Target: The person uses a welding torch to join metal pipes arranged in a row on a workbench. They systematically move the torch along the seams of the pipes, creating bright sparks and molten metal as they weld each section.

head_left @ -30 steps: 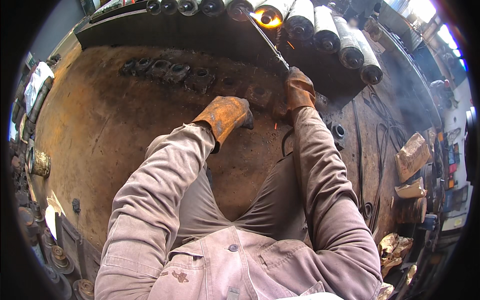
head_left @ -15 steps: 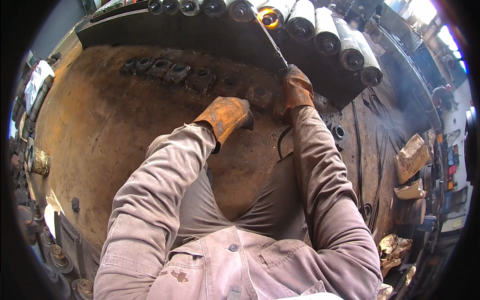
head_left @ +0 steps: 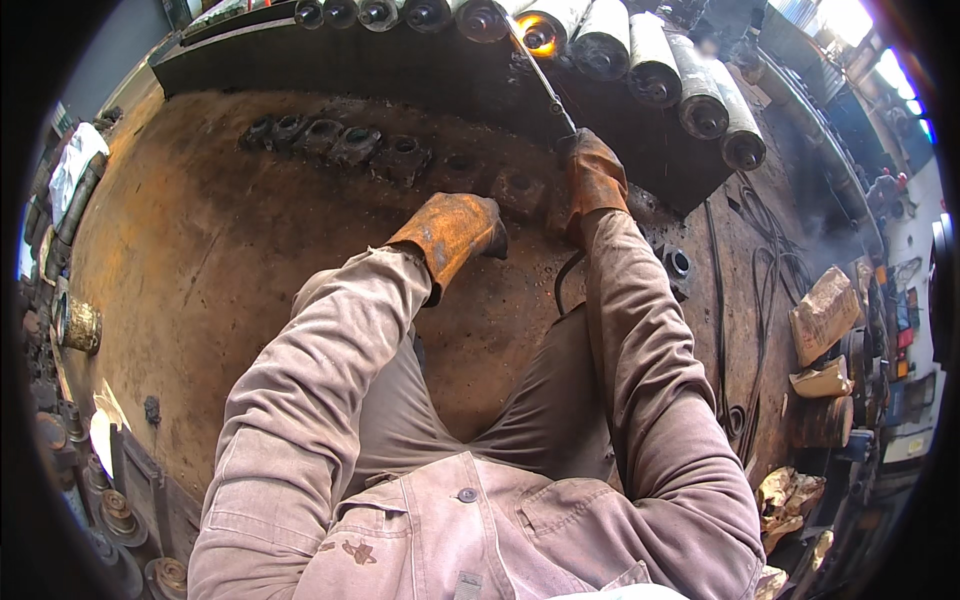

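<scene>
My right hand, in a brown leather glove, grips the near end of a gas torch with a long metal tube. The tube slants up and away to the left, toward a pale cylinder in a row of similar ones. Orange glow shows on that cylinder's dark end. Lower and left of it, my left hand wears an orange-brown glove, its dark fingers curled down. What those fingers hold, if anything, is hidden.
The cylinders lie along a dark metal stand. Before it, several blackened blocks with round holes line the brown floor. At right lie dark hoses, a holed metal part and a brown paper bag. A stained can stands at left.
Both hands stay nearly still, with the torch in almost the same place. The orange glow on the cylinder's end persists, and the smoke at right looks thinner.
</scene>
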Demonstrator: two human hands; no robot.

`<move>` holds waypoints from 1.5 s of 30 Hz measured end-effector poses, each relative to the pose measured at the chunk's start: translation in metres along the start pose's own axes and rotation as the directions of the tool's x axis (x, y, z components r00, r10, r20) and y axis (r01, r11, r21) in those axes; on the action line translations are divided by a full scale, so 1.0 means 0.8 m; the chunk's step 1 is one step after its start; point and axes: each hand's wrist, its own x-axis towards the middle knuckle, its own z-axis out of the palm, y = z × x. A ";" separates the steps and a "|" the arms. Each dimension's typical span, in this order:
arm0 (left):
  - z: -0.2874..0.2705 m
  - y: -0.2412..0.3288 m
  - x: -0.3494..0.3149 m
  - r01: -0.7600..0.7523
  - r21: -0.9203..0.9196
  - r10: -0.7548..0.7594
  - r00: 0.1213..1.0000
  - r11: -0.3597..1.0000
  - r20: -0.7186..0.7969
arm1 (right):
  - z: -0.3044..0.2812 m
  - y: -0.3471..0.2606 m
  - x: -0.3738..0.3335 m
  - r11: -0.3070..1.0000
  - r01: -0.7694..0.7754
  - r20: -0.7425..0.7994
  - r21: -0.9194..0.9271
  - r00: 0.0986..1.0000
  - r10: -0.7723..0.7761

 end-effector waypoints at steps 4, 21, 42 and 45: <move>0.003 -0.001 0.002 -0.026 -0.012 0.026 0.999 1.000 -0.025 | 0.003 0.007 0.001 1.000 0.020 0.007 -0.023 1.000 -0.020; -0.001 0.004 0.001 0.047 0.021 -0.048 0.998 0.999 0.036 | 0.004 0.017 -0.012 0.999 0.046 0.008 -0.018 0.999 -0.046; -0.004 0.001 -0.008 0.011 0.007 -0.011 1.000 1.000 0.008 | 0.000 0.023 -0.001 0.996 0.035 0.005 0.080 0.999 -0.036; -0.004 0.004 -0.017 0.013 -0.026 -0.013 1.000 1.000 0.026 | 0.004 0.036 -0.003 0.996 0.028 0.022 0.090 0.999 -0.030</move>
